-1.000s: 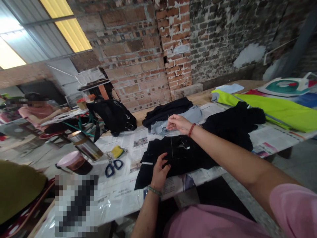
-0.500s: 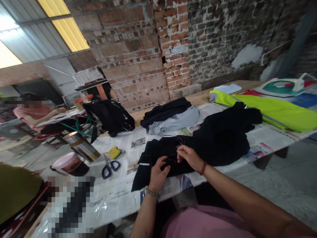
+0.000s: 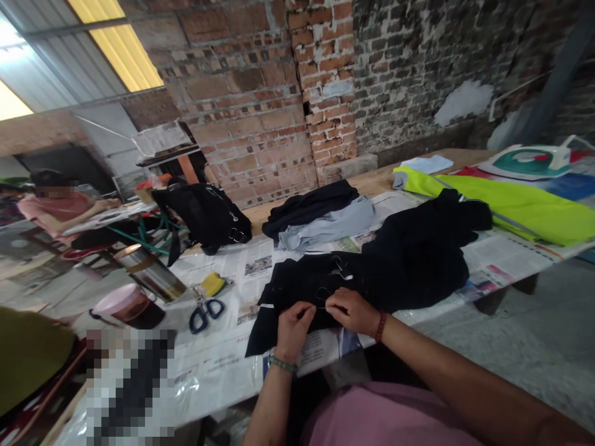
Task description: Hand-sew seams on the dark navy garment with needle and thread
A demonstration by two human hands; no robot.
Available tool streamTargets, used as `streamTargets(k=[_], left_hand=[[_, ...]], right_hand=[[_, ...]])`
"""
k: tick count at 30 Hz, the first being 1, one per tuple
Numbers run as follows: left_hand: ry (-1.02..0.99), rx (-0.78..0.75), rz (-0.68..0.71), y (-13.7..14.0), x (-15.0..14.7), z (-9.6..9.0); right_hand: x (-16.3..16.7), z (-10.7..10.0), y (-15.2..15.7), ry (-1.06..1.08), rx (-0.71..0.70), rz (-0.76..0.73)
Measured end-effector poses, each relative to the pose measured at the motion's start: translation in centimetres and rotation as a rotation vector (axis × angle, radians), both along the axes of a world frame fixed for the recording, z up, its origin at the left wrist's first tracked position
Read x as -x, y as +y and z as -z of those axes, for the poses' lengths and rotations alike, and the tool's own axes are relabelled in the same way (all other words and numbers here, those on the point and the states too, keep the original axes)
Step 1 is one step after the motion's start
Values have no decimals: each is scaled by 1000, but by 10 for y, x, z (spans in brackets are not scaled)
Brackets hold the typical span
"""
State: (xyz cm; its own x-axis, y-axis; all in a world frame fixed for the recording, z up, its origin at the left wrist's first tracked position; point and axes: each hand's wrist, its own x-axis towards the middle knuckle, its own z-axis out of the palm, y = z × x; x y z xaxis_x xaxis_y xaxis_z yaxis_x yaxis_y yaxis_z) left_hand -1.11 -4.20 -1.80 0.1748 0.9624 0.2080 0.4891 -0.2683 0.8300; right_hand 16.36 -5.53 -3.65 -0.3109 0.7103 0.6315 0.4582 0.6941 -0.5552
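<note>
My left hand [image 3: 295, 325] and my right hand [image 3: 351, 311] face each other low over a black garment [image 3: 297, 279] on the newspaper-covered table. Both have thumb and finger pinched together. A thin light line, like a thread [image 3: 321, 308], spans the short gap between the fingertips; whether a needle is part of it I cannot tell. Just above the fingers, a fine dark loop curls over the cloth. Farther up lies a small thin shiny piece [image 3: 338, 266], too small to name. The garment bunches up to the right of my right hand.
Scissors [image 3: 207, 314], a yellow item [image 3: 213, 284], a pink-lidded cup [image 3: 127, 306] and a steel flask [image 3: 151, 272] stand left. Behind are a black bag [image 3: 202, 217] and folded clothes [image 3: 320, 217]. A neon vest [image 3: 511, 204] and iron [image 3: 530, 162] lie right. A person [image 3: 58, 214] sits far left.
My right hand has come down and nearer to my left hand. The left fingers, apart before, are now pinched together, and a light line shows between the hands.
</note>
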Motion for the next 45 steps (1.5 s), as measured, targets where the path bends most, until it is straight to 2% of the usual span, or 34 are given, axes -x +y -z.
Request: streamTargets(k=[5,14,24,31,39,45], left_hand=[[5,-30,27,1,1,2],[-3,-102,81,-2,-4,-3],[-10,-89,64,-2,-4,-2],[74,-159,213,-3,-6,-2],[74,-152,279,-2,-8,-1],[114,-158,167,-5,-7,3]], right_hand=[[-1,5,-4,-190,-57,69],[1,10,-3,-304,-61,148],[-2,9,-5,-326,-40,134],[9,10,-4,-435,-68,242],[18,11,-5,-354,-40,346],[19,5,-7,-370,7,380]])
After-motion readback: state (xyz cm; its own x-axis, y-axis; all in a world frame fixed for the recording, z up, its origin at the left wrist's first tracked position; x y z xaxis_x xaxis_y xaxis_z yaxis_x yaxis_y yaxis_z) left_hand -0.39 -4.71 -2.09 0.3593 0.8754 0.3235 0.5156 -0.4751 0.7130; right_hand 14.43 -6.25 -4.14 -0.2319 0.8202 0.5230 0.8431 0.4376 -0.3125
